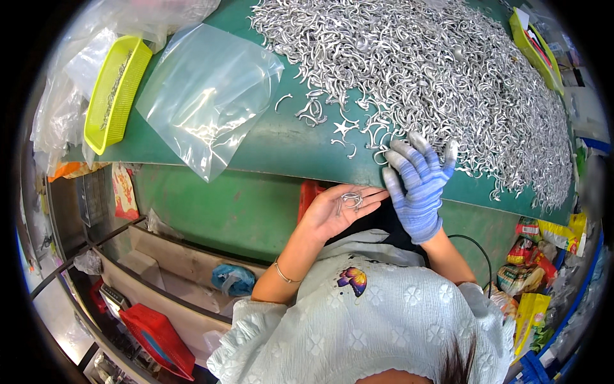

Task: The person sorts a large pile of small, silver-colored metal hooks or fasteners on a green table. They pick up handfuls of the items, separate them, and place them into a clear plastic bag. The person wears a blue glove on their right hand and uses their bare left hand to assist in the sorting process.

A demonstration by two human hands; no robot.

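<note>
My left hand (332, 214), bare and palm up, is just below the table's front edge. Several small curved silvery metal pieces (351, 201) rest in its palm, and its fingers point right. My right hand (417, 185) wears a blue and white knit glove. Its fingers are spread over the near edge of a large pile of the same curved metal pieces (416, 64), with the fingertips touching or just above them. Nothing shows held in that glove. A few loose pieces (311, 112) lie left of the pile on the green table (281, 146).
A clear plastic bag (208, 96) lies flat left of the pile. Beyond it stands a yellow-green basket (118, 96) holding some pieces; another yellow basket (537, 51) is at the far right. Below are a red basket (157, 339) on the left and colourful packets (527, 262) on the right.
</note>
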